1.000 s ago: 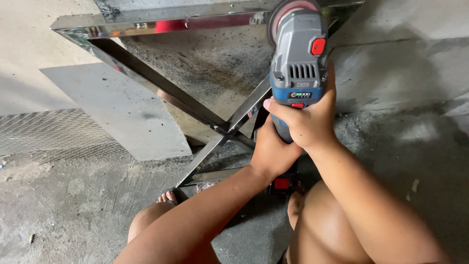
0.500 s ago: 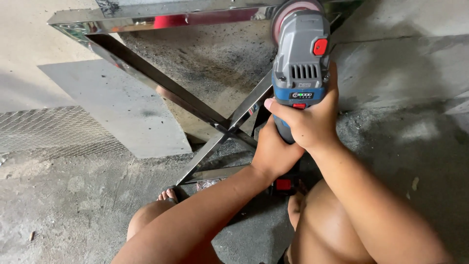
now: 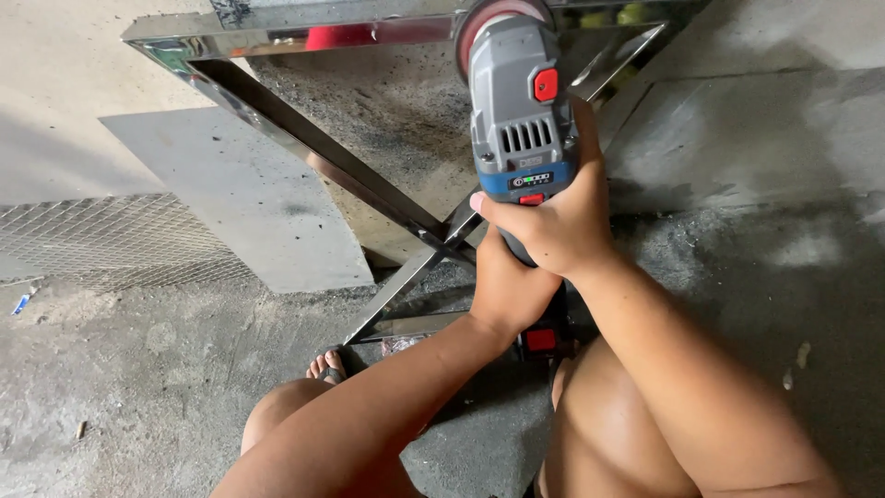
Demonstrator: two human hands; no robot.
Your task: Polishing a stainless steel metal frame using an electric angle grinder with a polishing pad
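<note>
One grey angle grinder (image 3: 522, 120) is showing, and two hands are gripping it: the right hand (image 3: 553, 221) on its body and the left hand (image 3: 507, 286) just below. Beneath the grinder one polished steel frame (image 3: 304, 148) is lying, with two bars crossing, and left of the grinder one flat grey slab (image 3: 240, 194) and one sheet of wire mesh (image 3: 101, 240) are lying.

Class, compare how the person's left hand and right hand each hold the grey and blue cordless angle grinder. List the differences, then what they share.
The right hand wraps the grey and blue cordless angle grinder at its blue band, on top and in full view; the left hand grips lower down, partly hidden beneath the right hand. The right forearm comes from lower right, the left forearm from lower left. Both are bare and closed on the tool.
</note>
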